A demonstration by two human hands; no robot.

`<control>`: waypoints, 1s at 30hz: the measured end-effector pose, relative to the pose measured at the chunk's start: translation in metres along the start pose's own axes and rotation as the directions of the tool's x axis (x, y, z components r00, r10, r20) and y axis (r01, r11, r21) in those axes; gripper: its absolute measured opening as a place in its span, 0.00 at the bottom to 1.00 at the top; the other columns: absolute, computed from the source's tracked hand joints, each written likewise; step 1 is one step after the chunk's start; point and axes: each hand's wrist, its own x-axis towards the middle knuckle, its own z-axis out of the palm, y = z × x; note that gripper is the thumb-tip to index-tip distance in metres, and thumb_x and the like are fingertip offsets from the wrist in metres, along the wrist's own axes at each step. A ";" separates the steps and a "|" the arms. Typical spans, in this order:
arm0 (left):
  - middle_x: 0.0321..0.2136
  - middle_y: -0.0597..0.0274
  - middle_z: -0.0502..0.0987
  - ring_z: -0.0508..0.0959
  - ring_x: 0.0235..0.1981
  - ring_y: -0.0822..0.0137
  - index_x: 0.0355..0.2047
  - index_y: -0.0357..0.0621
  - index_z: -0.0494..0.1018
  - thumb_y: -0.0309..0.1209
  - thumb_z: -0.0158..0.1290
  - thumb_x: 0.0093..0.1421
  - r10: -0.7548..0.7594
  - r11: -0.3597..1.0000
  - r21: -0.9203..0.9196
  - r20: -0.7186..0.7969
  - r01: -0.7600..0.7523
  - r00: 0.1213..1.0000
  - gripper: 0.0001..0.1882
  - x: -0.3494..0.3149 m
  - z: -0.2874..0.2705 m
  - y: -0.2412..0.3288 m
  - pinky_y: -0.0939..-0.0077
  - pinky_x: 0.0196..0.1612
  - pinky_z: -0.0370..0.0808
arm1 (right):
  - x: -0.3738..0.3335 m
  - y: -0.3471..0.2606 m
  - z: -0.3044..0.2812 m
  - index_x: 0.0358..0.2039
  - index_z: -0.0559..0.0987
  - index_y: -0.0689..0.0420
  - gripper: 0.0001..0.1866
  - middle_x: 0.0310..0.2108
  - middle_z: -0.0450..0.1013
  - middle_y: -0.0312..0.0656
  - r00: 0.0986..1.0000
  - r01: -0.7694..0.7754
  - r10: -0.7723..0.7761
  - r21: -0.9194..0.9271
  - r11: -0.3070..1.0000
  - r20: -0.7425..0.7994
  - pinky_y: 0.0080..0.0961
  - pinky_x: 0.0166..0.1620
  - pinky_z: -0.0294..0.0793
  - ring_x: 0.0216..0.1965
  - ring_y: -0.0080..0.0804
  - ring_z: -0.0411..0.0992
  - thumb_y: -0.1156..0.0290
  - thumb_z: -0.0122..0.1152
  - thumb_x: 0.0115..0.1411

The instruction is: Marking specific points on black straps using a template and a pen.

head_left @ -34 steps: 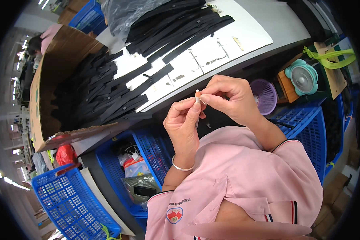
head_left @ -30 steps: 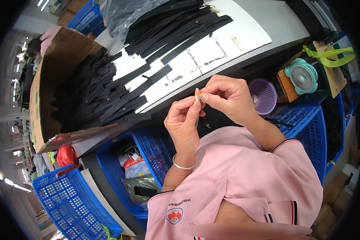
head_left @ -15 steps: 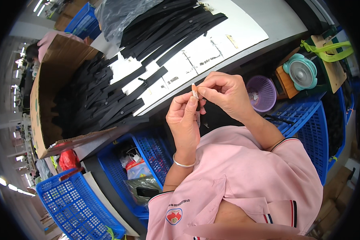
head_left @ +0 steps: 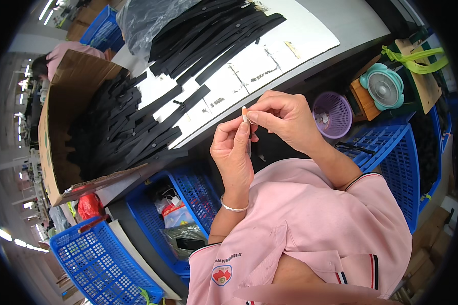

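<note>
Above my lap, just off the table's front edge, my two hands meet fingertip to fingertip. My left hand [head_left: 233, 155] is closed, thumb against fingers, with a small white strip-like piece [head_left: 245, 116] with an orange tip standing up between them. My right hand [head_left: 286, 121] pinches at the top of that same piece with thumb and index finger. Whether it is wrapped round a left fingertip or held loose, I cannot tell. Many black fabric straps [head_left: 208, 46] lie on the white board [head_left: 310, 35] beyond my hands.
An open cardboard box [head_left: 81, 66] full of black straps stands at the left. Blue baskets [head_left: 102, 259] sit below the table, one holding bags and a phone [head_left: 191, 244]. At the right are a purple basket [head_left: 332, 114] and a teal fan [head_left: 384, 86].
Both hands stay together at the small piece, with only slight finger movement. The whole view has shifted a little; nothing has been put down or picked up.
</note>
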 end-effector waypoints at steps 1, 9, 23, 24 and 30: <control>0.38 0.58 0.81 0.78 0.34 0.72 0.43 0.37 0.76 0.25 0.57 0.68 0.002 1.000 0.021 -0.004 -0.002 1.000 0.06 0.000 0.000 0.000 0.77 0.35 0.75 | 0.000 -0.001 -0.001 0.34 0.85 0.66 0.05 0.30 0.79 0.39 1.000 -0.007 0.007 -0.017 1.000 0.005 0.16 0.30 0.75 0.28 0.20 0.77 0.78 0.67 0.61; 0.38 0.56 0.83 0.80 0.34 0.74 0.42 0.36 0.78 0.24 0.60 0.66 0.059 0.995 0.079 0.005 -0.059 0.998 0.06 0.001 -0.002 -0.005 0.81 0.35 0.77 | -0.002 0.008 -0.002 0.34 0.85 0.65 0.03 0.29 0.78 0.34 1.000 0.009 -0.009 0.002 1.000 -0.010 0.11 0.26 0.67 0.26 0.12 0.71 0.80 0.66 0.62; 0.38 0.56 0.82 0.79 0.34 0.71 0.47 0.36 0.74 0.27 0.55 0.69 -0.083 0.994 -0.066 0.024 0.084 0.996 0.09 0.002 0.003 0.000 0.79 0.34 0.75 | 0.003 0.013 -0.004 0.33 0.82 0.67 0.03 0.31 0.75 0.37 1.000 -0.013 0.012 0.082 0.997 0.008 0.15 0.32 0.76 0.30 0.18 0.76 0.83 0.61 0.63; 0.38 0.56 0.81 0.80 0.34 0.71 0.47 0.37 0.74 0.27 0.55 0.69 -0.103 0.988 -0.105 0.057 0.109 0.993 0.09 0.002 0.001 0.001 0.79 0.33 0.75 | 0.003 0.013 -0.005 0.33 0.82 0.67 0.03 0.31 0.75 0.37 1.000 -0.013 0.013 0.082 0.997 0.006 0.15 0.32 0.76 0.30 0.18 0.76 0.83 0.61 0.63; 0.38 0.54 0.82 0.80 0.33 0.71 0.46 0.36 0.74 0.28 0.56 0.69 -0.265 0.949 -0.127 0.168 0.287 0.950 0.09 0.004 -0.007 0.007 0.79 0.32 0.76 | 0.010 0.015 -0.020 0.32 0.82 0.64 0.03 0.33 0.77 0.38 0.992 0.119 -0.115 -0.067 0.991 0.061 0.13 0.32 0.73 0.32 0.17 0.76 0.84 0.61 0.61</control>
